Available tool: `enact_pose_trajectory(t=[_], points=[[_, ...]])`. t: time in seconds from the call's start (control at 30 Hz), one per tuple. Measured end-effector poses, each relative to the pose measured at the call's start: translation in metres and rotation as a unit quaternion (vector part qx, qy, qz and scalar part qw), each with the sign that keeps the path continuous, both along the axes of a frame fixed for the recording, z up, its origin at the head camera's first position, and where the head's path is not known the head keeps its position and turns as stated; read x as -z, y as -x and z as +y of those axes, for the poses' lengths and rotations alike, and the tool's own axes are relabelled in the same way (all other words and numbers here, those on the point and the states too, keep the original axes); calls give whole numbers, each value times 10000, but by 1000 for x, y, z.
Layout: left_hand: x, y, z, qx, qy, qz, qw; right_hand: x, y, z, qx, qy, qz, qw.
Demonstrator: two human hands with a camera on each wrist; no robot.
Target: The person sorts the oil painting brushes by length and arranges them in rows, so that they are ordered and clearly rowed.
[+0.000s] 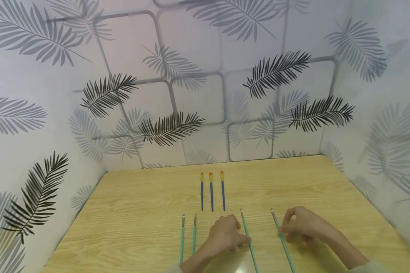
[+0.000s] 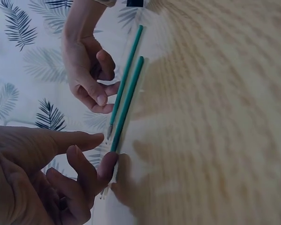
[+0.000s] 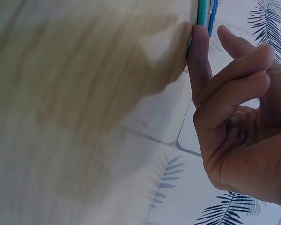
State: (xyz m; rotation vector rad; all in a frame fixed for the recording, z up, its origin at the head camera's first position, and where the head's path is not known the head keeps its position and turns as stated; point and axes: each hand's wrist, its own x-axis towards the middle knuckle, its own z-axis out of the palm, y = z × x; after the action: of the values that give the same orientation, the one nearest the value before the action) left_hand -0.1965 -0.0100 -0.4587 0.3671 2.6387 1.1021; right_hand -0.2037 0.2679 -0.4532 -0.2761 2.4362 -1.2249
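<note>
My left hand (image 1: 224, 234) is beside a teal paintbrush (image 1: 254, 256), its thumb overlapping the handle in the head view. In the left wrist view, a fingertip (image 2: 108, 164) meets the end of a teal brush (image 2: 129, 101), with the thumb apart from that finger. My right hand (image 1: 302, 224) is at the right-hand teal paintbrush (image 1: 284, 244), slightly slanted on the table. One fingertip (image 3: 200, 35) touches the teal handle (image 3: 202, 11) in the right wrist view, and the thumb stands away from it. Both brushes point their bristles toward the wall.
Two more teal paintbrushes, one (image 1: 182, 239) and another (image 1: 194, 233), lie left of my left hand. Farther back, three blue paintbrushes (image 1: 211, 193) lie side by side. The wood-grain table (image 1: 140, 212) ends at a wall (image 1: 198, 98) with leaf patterns.
</note>
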Motion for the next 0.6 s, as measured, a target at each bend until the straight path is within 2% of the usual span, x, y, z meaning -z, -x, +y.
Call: enact_pose_trajectory(t=[0.13,0.33,0.47,0.6], points=[[6,3,6,-40,199,277,9994,0,-1,-3,98,-160,73,9998],[8,1,16,-212,491,590,9968,0,-4,-14,386,-620,72,9973],[8,0,20,-84,680,897,9936,1,-4,-16,297,-598,154,9977],[9,-1,23,-69,648,1075,9921,4,-3,-14,31,-383,314,9988]])
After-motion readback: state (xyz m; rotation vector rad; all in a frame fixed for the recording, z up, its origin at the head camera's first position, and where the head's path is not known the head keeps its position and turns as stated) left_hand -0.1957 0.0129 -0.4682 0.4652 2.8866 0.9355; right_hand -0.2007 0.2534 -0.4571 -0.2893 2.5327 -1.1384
